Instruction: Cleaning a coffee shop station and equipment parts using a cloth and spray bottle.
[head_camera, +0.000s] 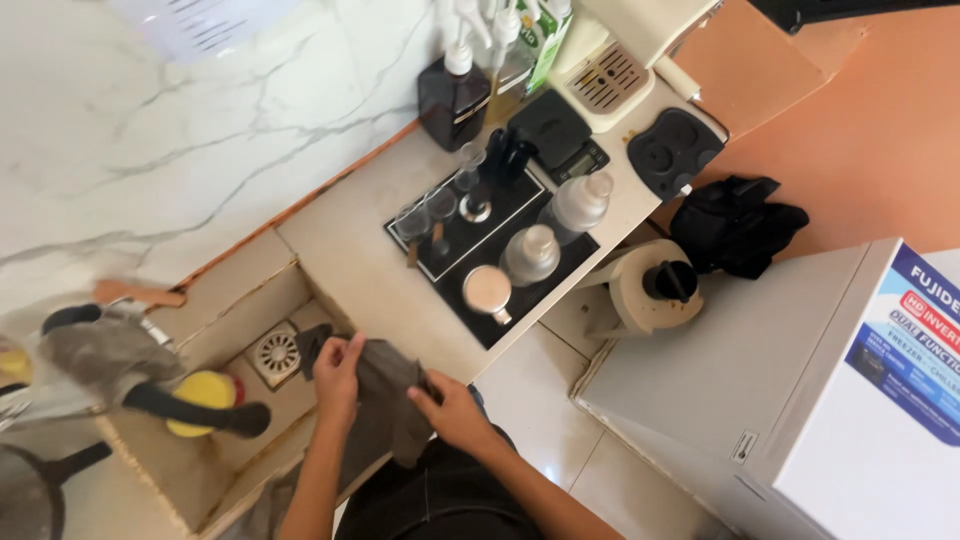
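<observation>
Low in the middle of the frame, both hands held a dark grey cloth (385, 395) at the near edge of the cream table (350, 260). The left hand (338, 378) had its grip clenched on the cloth's left side, fingers curled over the top fold. The right hand (452, 412) pinched the cloth's right side, thumb on top, so its grip was likewise grasping the fabric. The cloth hung bunched between them, partly over the table edge and partly over the sunken sink (240, 400) at lower left.

In the sink lay a square metal drain grate (276, 352) just left of the left hand, and further left a yellow sponge (200, 398) with a black handle across it.

Above the hands, a black mat (470, 240) on the table carried a small metal pitcher (488, 290), two clear shaker bottles (550, 230) and several small glasses (425, 212). A white chest freezer (800, 390) filled the lower right of the frame.
</observation>
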